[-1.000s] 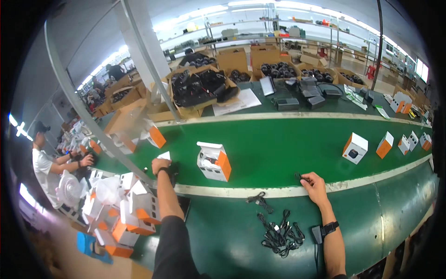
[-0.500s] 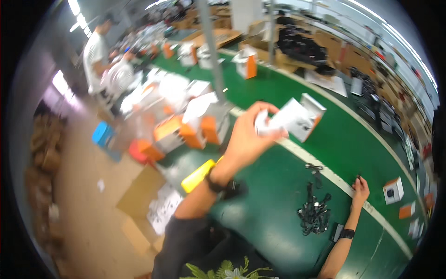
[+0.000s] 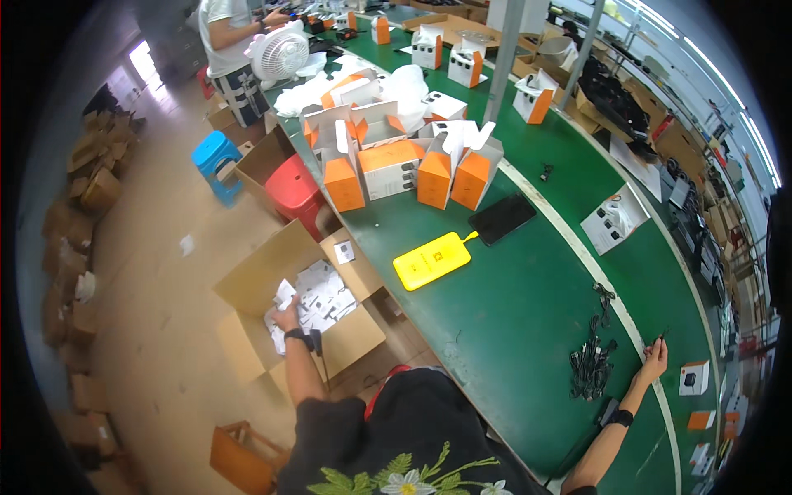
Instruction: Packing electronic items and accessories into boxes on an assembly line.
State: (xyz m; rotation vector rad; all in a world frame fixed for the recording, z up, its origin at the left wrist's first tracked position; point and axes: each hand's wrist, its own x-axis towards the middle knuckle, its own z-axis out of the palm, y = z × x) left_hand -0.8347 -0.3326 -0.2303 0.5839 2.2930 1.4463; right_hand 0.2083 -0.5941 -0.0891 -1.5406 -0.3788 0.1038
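Observation:
My left hand reaches down into an open cardboard carton on the floor. Its fingers are closed on a folded white leaflet, above a heap of similar leaflets. Over on the right, my right hand rests at the pale line on the green table, its fingertips pinching a thin black cable, mostly hidden by the fingers. Left of that hand lies a pile of black cables. An open white box stands farther up on the green surface.
Several open orange-and-white boxes crowd the table's left edge. Nearer lie a yellow power bank and a black phone. Red and blue stools stand by the table. A person works beyond a white fan.
My left hand has swung from above the table, by the white box, down left into the carton and now grips a leaflet. The white box is left standing. My right hand stays pinched near the line.

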